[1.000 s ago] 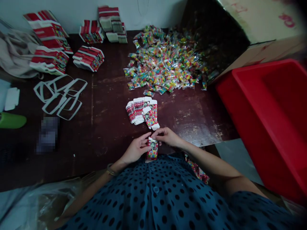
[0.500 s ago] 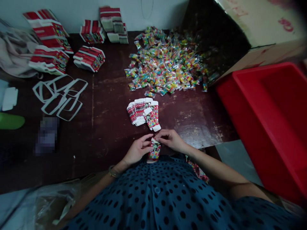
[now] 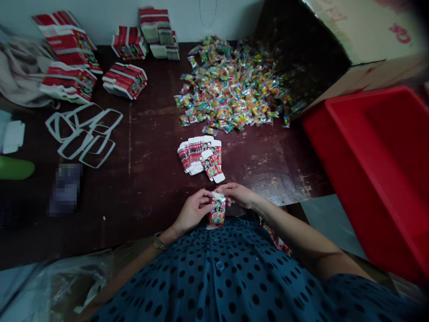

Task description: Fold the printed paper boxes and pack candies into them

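Note:
Close to my body, a small printed candy box (image 3: 217, 212), red with colourful pictures, is held between both hands. My left hand (image 3: 193, 210) grips its left side, thumb across the front and fingers behind the upper edge. At its top right corner, the fingers of my right hand (image 3: 236, 194) close on the box by the pale top flap. Just beyond lies a fanned row of flat cartons (image 3: 194, 155), with a few loose ones (image 3: 212, 165) at its right end. Further back spreads a heap of small clear packets of coloured candy (image 3: 231, 89).
Bundled carton stacks (image 3: 72, 82) stand at the back left, near pale loop bands (image 3: 83, 134) and a green object (image 3: 16, 168). On the right are a red bin (image 3: 355, 179) and a cardboard box (image 3: 365, 36). The dark table (image 3: 150, 147) ends near my body.
The box has turned slightly, showing more of its front. My right fingers have shifted from above its top to its upper right corner. The left hand keeps its hold.

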`<action>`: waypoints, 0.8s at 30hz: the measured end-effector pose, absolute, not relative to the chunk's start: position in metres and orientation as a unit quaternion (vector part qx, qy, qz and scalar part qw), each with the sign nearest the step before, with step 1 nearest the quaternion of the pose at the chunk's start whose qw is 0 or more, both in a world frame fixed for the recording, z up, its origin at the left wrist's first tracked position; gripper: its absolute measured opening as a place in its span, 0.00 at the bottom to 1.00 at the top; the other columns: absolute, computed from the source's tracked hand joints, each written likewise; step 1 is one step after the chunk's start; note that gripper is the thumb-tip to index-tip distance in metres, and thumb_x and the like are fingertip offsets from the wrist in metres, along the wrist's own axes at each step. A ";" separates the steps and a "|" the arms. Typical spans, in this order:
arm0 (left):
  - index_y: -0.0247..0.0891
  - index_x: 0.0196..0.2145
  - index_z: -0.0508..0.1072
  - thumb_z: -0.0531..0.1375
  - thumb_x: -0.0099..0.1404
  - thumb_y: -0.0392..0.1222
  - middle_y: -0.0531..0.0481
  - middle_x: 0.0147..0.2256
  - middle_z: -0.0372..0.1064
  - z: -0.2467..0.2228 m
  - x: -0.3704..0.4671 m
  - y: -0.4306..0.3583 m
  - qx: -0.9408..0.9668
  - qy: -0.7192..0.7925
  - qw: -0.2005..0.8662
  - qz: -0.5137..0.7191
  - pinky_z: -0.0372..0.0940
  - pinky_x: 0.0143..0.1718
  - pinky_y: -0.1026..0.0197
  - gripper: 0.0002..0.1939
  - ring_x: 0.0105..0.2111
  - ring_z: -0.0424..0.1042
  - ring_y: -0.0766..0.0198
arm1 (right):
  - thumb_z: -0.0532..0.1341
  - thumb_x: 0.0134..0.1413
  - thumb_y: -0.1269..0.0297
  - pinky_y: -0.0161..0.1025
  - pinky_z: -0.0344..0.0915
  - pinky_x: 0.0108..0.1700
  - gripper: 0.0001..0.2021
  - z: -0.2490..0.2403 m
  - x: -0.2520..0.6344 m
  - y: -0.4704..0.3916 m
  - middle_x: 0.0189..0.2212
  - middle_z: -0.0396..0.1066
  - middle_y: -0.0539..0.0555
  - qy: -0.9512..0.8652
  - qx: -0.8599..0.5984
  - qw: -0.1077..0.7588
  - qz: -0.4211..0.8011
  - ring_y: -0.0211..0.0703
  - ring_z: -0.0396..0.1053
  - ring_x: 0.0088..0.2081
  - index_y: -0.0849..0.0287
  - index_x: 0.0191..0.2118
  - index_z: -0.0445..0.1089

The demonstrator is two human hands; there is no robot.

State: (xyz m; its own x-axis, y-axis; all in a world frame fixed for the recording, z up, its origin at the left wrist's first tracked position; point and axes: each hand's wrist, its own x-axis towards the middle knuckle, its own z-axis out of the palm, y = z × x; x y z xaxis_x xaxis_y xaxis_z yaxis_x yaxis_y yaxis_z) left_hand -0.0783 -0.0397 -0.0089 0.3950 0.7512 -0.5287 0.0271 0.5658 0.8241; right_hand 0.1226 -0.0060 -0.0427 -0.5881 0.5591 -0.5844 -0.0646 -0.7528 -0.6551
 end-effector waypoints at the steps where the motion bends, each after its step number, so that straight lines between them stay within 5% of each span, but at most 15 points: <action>1: 0.36 0.40 0.66 0.65 0.55 0.42 0.44 0.38 0.76 -0.008 -0.078 -0.040 0.395 0.493 0.734 0.247 0.68 0.40 0.57 0.17 0.38 0.75 0.58 | 0.65 0.50 0.53 0.27 0.61 0.21 0.18 -0.042 0.122 -0.007 0.20 0.67 0.46 -0.327 -0.423 0.192 0.823 0.27 0.58 0.17 0.64 0.39 0.75; 8: 0.39 0.53 0.59 0.65 0.56 0.41 0.46 0.38 0.76 -0.006 -0.077 -0.043 0.383 0.503 0.732 0.254 0.67 0.42 0.57 0.29 0.38 0.75 0.59 | 0.62 0.55 0.55 0.35 0.66 0.39 0.13 -0.019 0.126 -0.006 0.33 0.74 0.54 -0.613 -0.421 0.251 0.620 0.40 0.69 0.35 0.60 0.36 0.77; 14: 0.36 0.52 0.63 0.65 0.55 0.42 0.44 0.39 0.76 0.000 -0.077 -0.041 0.387 0.495 0.737 0.248 0.67 0.41 0.57 0.28 0.38 0.75 0.58 | 0.57 0.58 0.50 0.31 0.63 0.28 0.19 -0.010 0.135 0.004 0.31 0.72 0.52 -0.590 -0.405 0.176 0.676 0.34 0.64 0.26 0.62 0.37 0.75; 19: 0.37 0.54 0.62 0.64 0.56 0.41 0.46 0.38 0.75 -0.004 -0.080 -0.044 0.383 0.499 0.738 0.244 0.67 0.41 0.58 0.29 0.36 0.74 0.60 | 0.55 0.61 0.56 0.38 0.65 0.42 0.15 0.002 0.129 -0.013 0.36 0.72 0.57 -0.731 -0.357 0.197 0.547 0.42 0.69 0.38 0.59 0.42 0.75; 24: 0.35 0.57 0.60 0.62 0.57 0.39 0.48 0.36 0.72 0.002 -0.080 -0.041 0.431 0.487 0.723 0.232 0.66 0.40 0.60 0.31 0.34 0.72 0.63 | 0.54 0.63 0.59 0.40 0.65 0.46 0.15 0.009 0.134 -0.011 0.41 0.71 0.59 -0.805 -0.291 0.156 0.493 0.45 0.69 0.43 0.56 0.49 0.72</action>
State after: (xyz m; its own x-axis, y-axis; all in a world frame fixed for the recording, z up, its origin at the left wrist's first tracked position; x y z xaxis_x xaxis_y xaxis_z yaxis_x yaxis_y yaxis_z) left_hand -0.0800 -0.0411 0.0024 0.4183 0.7553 -0.5044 0.0843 0.5207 0.8496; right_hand 0.1336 -0.0106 0.0095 -0.7822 0.6221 -0.0355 0.3145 0.3450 -0.8843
